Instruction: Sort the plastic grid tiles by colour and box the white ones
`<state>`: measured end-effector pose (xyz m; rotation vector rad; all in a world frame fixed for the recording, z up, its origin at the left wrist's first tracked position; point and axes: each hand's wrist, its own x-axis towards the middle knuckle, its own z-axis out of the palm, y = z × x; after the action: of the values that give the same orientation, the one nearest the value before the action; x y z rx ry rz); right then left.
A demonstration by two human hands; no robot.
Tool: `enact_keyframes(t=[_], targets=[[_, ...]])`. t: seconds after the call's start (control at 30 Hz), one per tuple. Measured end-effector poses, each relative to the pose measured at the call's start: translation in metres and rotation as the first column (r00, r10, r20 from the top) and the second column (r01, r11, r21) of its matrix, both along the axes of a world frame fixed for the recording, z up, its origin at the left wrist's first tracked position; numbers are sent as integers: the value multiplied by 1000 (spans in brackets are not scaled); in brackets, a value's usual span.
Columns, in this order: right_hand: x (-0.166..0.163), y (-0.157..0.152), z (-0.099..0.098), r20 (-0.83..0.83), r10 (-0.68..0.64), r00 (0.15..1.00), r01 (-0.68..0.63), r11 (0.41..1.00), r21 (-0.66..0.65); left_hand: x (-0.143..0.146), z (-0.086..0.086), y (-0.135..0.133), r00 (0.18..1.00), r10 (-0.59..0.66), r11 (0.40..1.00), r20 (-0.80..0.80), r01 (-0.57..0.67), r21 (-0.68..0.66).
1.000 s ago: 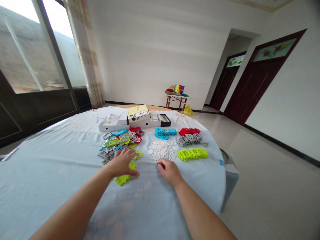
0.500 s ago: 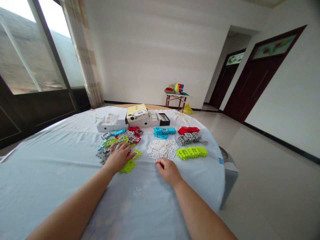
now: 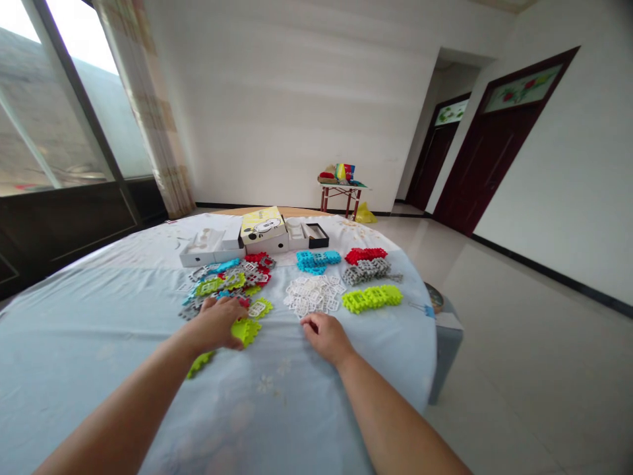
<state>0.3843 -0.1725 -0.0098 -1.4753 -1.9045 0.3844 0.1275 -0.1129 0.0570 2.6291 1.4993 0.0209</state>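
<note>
Where the bench curves away at right: its rim lies beyond the yellow-green stack, well apart from the right hand.
Room between forearms: flower-printed cloth extends to the lower border.
Far limit: boxes stand behind the mixed pile.
Left grip: left hand spreads at the pile's near edge, a yellow-green piece showing between thumb and fingers; whether it is grasped cannot be told.
Right grip: fingers curl at the near edge of the white pieces; contents, if any, cannot be told.
Hidden: part of a second yellow-green piece, behind the left wrist.
Cut off: both forearms, at the lower border.
</note>
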Motion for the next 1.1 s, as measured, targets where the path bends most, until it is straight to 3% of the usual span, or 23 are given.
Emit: enact_keyframes(t=[0.1, 0.23, 0.37, 0.47, 0.57, 0.67, 0.73, 0.87, 1.0, 1.1], targets=[[0, 0, 1, 10, -8, 1000, 8, 1000, -3, 7, 5, 1, 997, -14, 1000, 81, 14, 4], [0, 0, 1, 14, -12, 1000, 12, 1000, -20, 30, 10, 0, 925, -61, 998, 375, 66, -1], [0, 0, 0, 9, -10, 1000, 10, 1000, -17, 61, -10, 6, 770, -37, 996, 637, 81, -40], [0, 1, -1, 20, -5, 1000, 5, 1000, 0, 72, -29, 13, 708, -13, 994, 706, 88, -70], [0, 1, -1, 23, 9, 1000, -9, 1000, 17, 66, -34, 17, 799, -11, 997, 602, 55, -54], [1, 2, -1, 19, 11, 1000, -11, 1000, 18, 54, -29, 16, 940, 26, 999, 341, -37, 25], [1, 2, -2, 18, 8, 1000, -8, 1000, 14, 48, -26, 16, 981, 73, 994, 179, -86, 64], [1, 2, -2, 18, 2, 1000, -3, 1000, 12, 47, -28, 21, 998, 66, 996, 17, -67, 51], [1, 3, -2, 18, 2, 1000, -2, 1000, 12, 50, -30, 29, 998, 57, 997, -8, -56, 50], [1, 4, -2, 26, 3, 1000, -3, 1000, 7, 54, -22, 32, 998, 65, 997, 28, -66, 34]])
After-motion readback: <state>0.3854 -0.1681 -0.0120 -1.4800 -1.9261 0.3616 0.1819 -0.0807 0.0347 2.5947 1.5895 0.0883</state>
